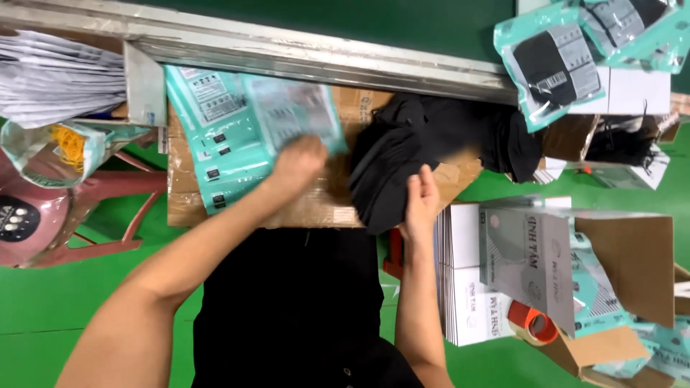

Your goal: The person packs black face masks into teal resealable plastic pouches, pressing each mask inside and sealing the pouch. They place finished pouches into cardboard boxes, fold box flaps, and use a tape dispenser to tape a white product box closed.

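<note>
Two hands work over a sheet of cardboard that covers the counter in the middle of the view. The left hand reaches toward 11 o'clock and grips the lower edge of a clear teal pouch; the pouch is blurred, so what is inside it cannot be told. It overlaps a spread of flat teal pouches lying at 10 o'clock on the cardboard. The right hand has its fingers closed loosely on the lower end of a stack of black masks, just beside the left hand toward 3 o'clock. More black masks lie loose beyond the stack toward 1 o'clock, against a metal rail that runs across the top.

At 1 o'clock, filled teal pouches each show a black mask through the clear front. At 4 o'clock a stack of flat white boxes stands on edge, with a grey box leaning on it, an open cardboard box beside it with teal pouches pushed inside, and an orange roll of tape below. At 9 o'clock a clear bag holds yellow rubber bands, above a pink plastic stool.
</note>
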